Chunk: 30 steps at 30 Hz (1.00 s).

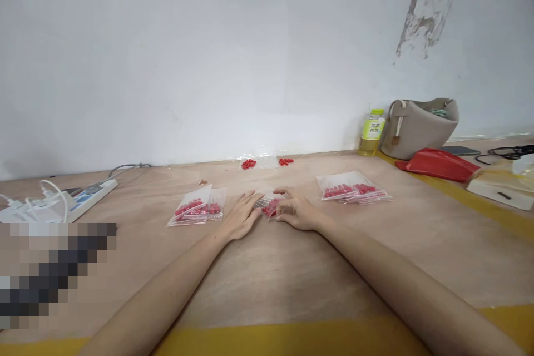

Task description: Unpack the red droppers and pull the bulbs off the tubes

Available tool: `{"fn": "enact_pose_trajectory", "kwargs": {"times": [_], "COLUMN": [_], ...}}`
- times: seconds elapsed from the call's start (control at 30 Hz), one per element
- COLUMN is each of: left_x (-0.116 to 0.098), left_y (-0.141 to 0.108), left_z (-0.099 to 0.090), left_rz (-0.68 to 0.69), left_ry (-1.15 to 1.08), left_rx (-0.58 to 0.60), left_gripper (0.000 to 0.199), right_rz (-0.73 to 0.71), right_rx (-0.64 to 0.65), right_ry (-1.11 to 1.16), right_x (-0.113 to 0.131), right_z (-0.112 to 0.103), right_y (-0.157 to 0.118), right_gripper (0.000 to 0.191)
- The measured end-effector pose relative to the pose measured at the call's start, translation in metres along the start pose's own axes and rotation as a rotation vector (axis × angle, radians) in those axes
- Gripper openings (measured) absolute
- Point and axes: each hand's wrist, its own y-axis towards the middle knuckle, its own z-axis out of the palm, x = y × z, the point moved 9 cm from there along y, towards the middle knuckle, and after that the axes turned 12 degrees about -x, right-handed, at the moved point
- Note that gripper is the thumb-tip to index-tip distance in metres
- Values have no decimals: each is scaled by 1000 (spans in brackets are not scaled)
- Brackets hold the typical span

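The right hand (298, 210) curls thumb and fingers at the edge of a clear bag of red pieces (272, 208) lying between the hands; whether it pinches the film, I cannot quite tell. The left hand (241, 217) lies flattish, fingers loose, beside it. The thin film looks light, limp and slippery, best taken by a corner. Similar bags overlap on the wooden surface (267, 278), near a soft grey handbag (419, 128)

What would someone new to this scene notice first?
Probably the bright red pieces in clear bags left of the hands, with more bagged at right. Next, the two bare hands meeting around a central bag, and the red packet at far right.
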Motion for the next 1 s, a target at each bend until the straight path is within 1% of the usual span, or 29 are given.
{"fn": "enact_pose_trajectory", "kwargs": {"times": [0.07, 0.1, 0.23, 0.37, 0.43, 0.5, 0.6, 0.73, 0.77, 0.83, 0.9, 0.93, 1.0], "left_x": [3, 2, -2, -6, -7, -7, -5, -2, -1, -1, -1, -1, -1], "left_y": [0, 0, 0, -2, -2, -1, 0, 0, 0, 0, 0, 0, 0], "left_z": [6, 6, -3, -5, -4, -3, -1, 0, 0, -1, -1, -2, -2], "left_rz": [5, 17, 21, 31, 46, 47, 33, 18, 17, 14, 12, 11, 15], "left_ry": [6, 1, -40, -110, -157, -196, -220, -212, -207, -200, -190, -184, -172], "left_rx": [62, 58, -33, -40, -37, -38, -31, -31, -37, -51, -60, -63, -66], "left_gripper": [36, 35, 29, 22, 20, 20, 21, 21, 21, 21, 20, 20, 18], "right_rz": [44, 67, 199, 354, 418, 453, 445, 398, 388, 354, 309, 293, 292], "right_rx": [-29, -41, -114, -195, -190, -151, -50, 94, 105, 75, 13, -12, -16], "right_ry": [-68, -100, -179, -181, -175, -192, -233, -233, -228, -225, -210, -187, -103], "right_x": [-7, -10, -27, -46, -52, -54, -52, -52, -53, -52, -49, -47, -45], "right_z": [-10, -14, -22, -17, -12, -9, -6, -1, -1, -5, -10, -12, -11], "right_y": [1, 1, 0, -3, -5, -5, -6, -9, -9, -7, -3, -1, 2], "right_gripper": [11, 11, 5, 3, 4, 6, 15, 45, 51, 59, 52, 45, 28]}}
